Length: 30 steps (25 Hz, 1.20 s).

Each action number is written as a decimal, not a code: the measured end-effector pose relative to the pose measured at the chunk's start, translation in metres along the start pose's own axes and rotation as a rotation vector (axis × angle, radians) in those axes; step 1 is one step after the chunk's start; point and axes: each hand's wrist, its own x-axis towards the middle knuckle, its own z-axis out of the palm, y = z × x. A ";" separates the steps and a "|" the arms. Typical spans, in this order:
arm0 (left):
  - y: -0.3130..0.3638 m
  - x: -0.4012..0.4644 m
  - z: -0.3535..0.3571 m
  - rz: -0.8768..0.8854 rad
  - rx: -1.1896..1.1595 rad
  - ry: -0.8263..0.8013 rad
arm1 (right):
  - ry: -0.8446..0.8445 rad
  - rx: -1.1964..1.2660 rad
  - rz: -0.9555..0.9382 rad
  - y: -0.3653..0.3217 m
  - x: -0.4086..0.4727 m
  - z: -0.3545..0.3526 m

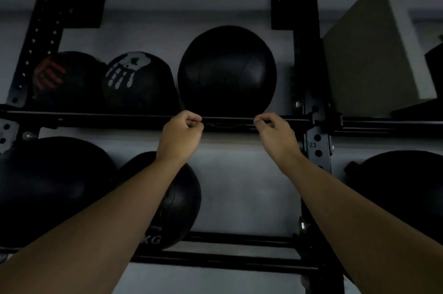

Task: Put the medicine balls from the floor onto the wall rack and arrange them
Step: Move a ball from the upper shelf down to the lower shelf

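A large plain black medicine ball [227,70] rests on the upper rail [96,119] of the black wall rack. Left of it on the same tier sit a ball with a white handprint [139,82] and a ball with a red handprint [64,77]. Both my arms reach up to the rail just under the large ball. My left hand [181,135] is at the ball's lower left and my right hand [275,135] at its lower right. Fingers of both hands are curled closed at the rail, holding nothing that I can see.
The lower tier carries a big black ball [48,185] at the left, a black ball marked KG [179,200] partly behind my left forearm, and another black ball [402,188] at the right. A pale box [374,53] sits right of the upright post [306,53].
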 end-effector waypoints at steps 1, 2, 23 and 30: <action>0.004 0.010 0.001 0.020 0.008 -0.006 | 0.004 -0.005 -0.021 -0.006 0.010 0.001; 0.008 0.022 0.002 0.048 0.016 -0.012 | 0.015 -0.018 -0.053 -0.013 0.023 0.002; -0.006 0.272 0.062 0.346 -0.170 0.128 | 0.221 0.159 -0.190 -0.008 0.266 0.031; -0.010 0.272 0.065 0.257 -0.329 0.184 | 0.181 0.194 -0.252 -0.006 0.269 0.034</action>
